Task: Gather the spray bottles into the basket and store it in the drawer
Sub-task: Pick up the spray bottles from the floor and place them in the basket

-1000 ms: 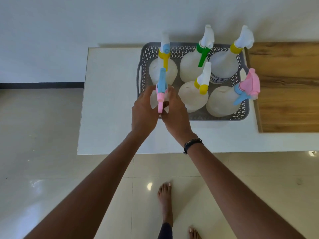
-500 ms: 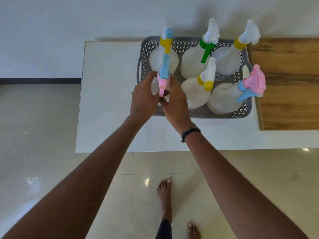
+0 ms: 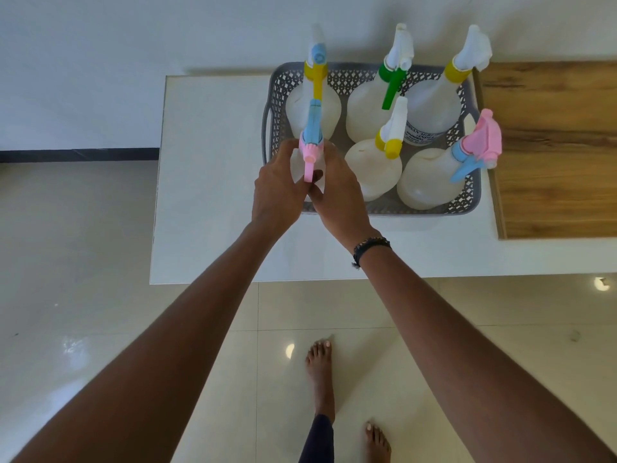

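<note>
A grey perforated basket (image 3: 430,211) stands on the white counter (image 3: 207,182) and holds several white spray bottles upright. My left hand (image 3: 278,188) and my right hand (image 3: 339,195) both wrap around the front-left bottle, the one with the blue and pink spray head (image 3: 312,138); its body is mostly hidden by my fingers. Behind it stands a bottle with a yellow collar (image 3: 314,105). To the right are a green-trigger bottle (image 3: 367,111), two yellow-collared bottles (image 3: 377,165) (image 3: 434,105), and a pink-headed bottle (image 3: 430,178) at the front right.
A wooden board (image 3: 551,152) lies on the counter right of the basket. A white wall rises behind. Glossy tiled floor (image 3: 83,262) spreads to the left and below, with my bare feet (image 3: 320,372) near the counter's front edge.
Both hands have stayed on the blue and pink bottle, which has settled deeper into the basket's front-left corner. The camera view has shifted a little.
</note>
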### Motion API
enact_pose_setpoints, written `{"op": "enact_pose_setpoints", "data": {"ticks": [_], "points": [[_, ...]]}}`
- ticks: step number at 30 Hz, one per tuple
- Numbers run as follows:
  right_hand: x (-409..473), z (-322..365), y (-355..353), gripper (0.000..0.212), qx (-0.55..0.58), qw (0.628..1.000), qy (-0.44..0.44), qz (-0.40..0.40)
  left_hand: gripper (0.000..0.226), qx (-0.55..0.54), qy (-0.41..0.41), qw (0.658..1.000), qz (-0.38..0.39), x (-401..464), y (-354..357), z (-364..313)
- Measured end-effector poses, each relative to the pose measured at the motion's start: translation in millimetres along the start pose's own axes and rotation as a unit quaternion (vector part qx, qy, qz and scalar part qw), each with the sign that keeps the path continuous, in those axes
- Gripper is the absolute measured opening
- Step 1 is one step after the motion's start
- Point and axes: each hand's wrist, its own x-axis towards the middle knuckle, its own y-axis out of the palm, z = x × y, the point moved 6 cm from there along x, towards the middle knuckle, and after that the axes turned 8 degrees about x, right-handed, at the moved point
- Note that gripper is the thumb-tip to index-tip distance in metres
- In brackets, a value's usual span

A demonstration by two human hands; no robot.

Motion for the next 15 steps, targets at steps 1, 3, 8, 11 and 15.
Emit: {"op": "enact_pose_setpoints", "data": {"ticks": [1,3,8,11,15], "points": [[-2.9,0.4,-2.5,0.053,-0.001,1.000,0.006,0.001,0.050,-0.007,-0.005,1.000,-0.001,-2.3,1.9,3.2],[-15.5,0.8,-10.6,0.055,0.000,1.000,0.019,-0.004,0.052,-0.026,-0.014,0.999,-0.026,-13.6,0.8,9.2],[-83.4,-2.9,-40.7,0.046,-0.023,0.998,-0.001,-0.054,0.041,-0.054,0.006,0.988,-0.144,-83.7,-9.8,28.6],[-130.4,-14.9,-53.3,0.038,-0.041,0.998,0.001,-0.052,0.035,-0.051,-0.020,0.987,-0.150,-129.4,-3.2,47.9],[-170.8,-25.9,-63.0,0.032,-0.093,0.995,-0.020,-0.018,0.032,-0.013,-0.027,0.992,-0.119,-170.2,7.5,59.0]]}}
